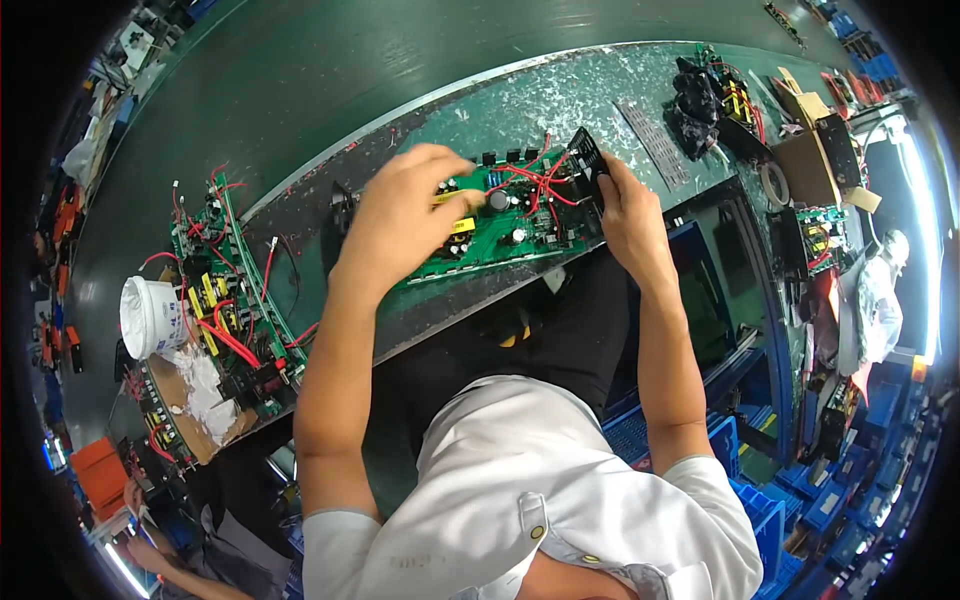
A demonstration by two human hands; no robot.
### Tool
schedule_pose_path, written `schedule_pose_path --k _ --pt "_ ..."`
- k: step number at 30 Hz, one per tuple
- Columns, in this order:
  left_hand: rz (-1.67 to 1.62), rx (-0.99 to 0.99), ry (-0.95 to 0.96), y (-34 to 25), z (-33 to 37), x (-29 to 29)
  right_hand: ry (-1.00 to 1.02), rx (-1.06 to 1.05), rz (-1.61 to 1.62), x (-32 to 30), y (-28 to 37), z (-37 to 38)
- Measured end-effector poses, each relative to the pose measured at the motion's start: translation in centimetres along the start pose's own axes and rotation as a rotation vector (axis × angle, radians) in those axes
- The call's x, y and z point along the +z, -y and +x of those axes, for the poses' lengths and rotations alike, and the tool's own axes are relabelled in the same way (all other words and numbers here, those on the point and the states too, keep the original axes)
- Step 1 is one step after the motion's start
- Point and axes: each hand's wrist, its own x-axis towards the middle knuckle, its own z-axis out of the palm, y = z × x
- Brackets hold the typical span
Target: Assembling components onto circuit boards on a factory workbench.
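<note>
A long green circuit board (432,268) lies in front of me on the bench, carrying yellow-wrapped transformers (462,226), capacitors and crossed red wires (540,182). At its right end stands a black slotted panel (586,152), tilted, and my right hand (632,215) grips its near edge. Over the left part of the board is my left hand (400,210), fingers curved and apart with a gap between thumb and forefinger. Whether its fingertips touch the parts below cannot be made out. A dark round part (342,205) is partly hidden behind that hand.
More wired boards (215,280) are heaped at left beside a white tub (150,318) and a cardboard piece with white paste (205,395). At far right are a perforated strip (652,142), black plastic (697,105), a tape roll (774,184) and cardboard (805,165). Another person's hand (150,550) shows lower left.
</note>
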Motion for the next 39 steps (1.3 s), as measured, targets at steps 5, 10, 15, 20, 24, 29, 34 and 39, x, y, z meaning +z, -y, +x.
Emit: schedule_pose_path --k 5,10,15,20,24,29,34,39 --pt "0.542 -0.055 0.359 -1.1 2.7 2.2 -0.052 -0.076 -0.086 0.3 0.5 0.4" --pt "0.351 0.012 0.254 -0.2 2.7 1.8 -0.133 -0.171 -0.15 0.6 0.7 0.3" --pt "0.026 -0.092 0.22 0.4 2.5 -0.5 -0.07 -0.101 -0.114 0.2 0.6 0.7" --pt "0.405 0.012 0.245 -0.7 2.1 2.2 -0.068 -0.099 -0.114 0.0 1.1 0.7" --pt "0.518 -0.034 0.236 -0.7 2.6 3.6 -0.065 -0.046 -0.091 0.2 0.4 0.3" --pt "-0.094 -0.086 0.306 1.6 2.5 0.8 -0.065 0.013 -0.052 0.6 -0.5 0.5" --pt "-0.941 -0.148 0.253 2.3 1.1 -2.2 -0.089 -0.012 -0.128 0.5 -0.2 0.9" --pt "-0.523 -0.224 0.209 -1.3 0.7 -1.9 -0.153 -0.502 0.196 -1.4 6.3 -0.9"
